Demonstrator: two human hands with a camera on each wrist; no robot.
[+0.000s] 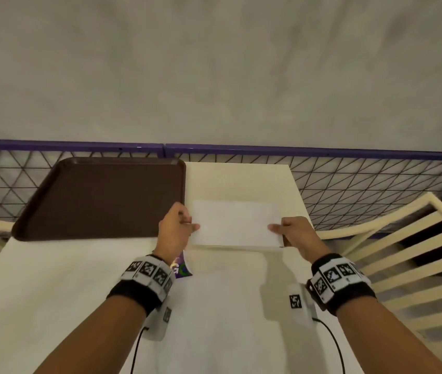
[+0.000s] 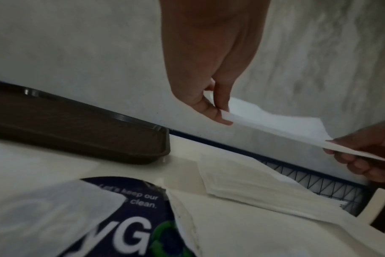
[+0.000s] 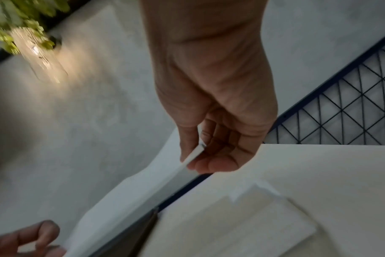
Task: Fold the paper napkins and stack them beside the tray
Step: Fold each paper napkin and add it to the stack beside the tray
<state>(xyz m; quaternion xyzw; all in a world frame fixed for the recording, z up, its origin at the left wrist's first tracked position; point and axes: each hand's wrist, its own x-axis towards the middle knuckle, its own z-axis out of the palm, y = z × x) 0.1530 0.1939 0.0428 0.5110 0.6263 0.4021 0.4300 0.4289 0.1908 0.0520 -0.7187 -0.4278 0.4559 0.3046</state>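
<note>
A folded white paper napkin (image 1: 234, 224) hangs in the air just right of the brown tray (image 1: 101, 198), above the white table. My left hand (image 1: 179, 225) pinches its left edge between thumb and fingers. My right hand (image 1: 290, 229) pinches the right edge the same way. In the left wrist view the held napkin (image 2: 275, 123) stretches between both hands over a stack of folded napkins (image 2: 242, 177) lying on the table beside the tray (image 2: 77, 125). The right wrist view shows my right hand's fingers (image 3: 211, 163) pinching the napkin (image 3: 130, 200) above that stack (image 3: 253, 220).
A purple printed napkin packet (image 1: 183, 267) lies under my left wrist, with loose napkins (image 2: 44, 217) on it. A wire mesh fence with a purple rail (image 1: 322, 152) runs behind the table. A cream slatted chair (image 1: 403, 252) stands at the right. A lit plant (image 3: 29, 26) shows beyond.
</note>
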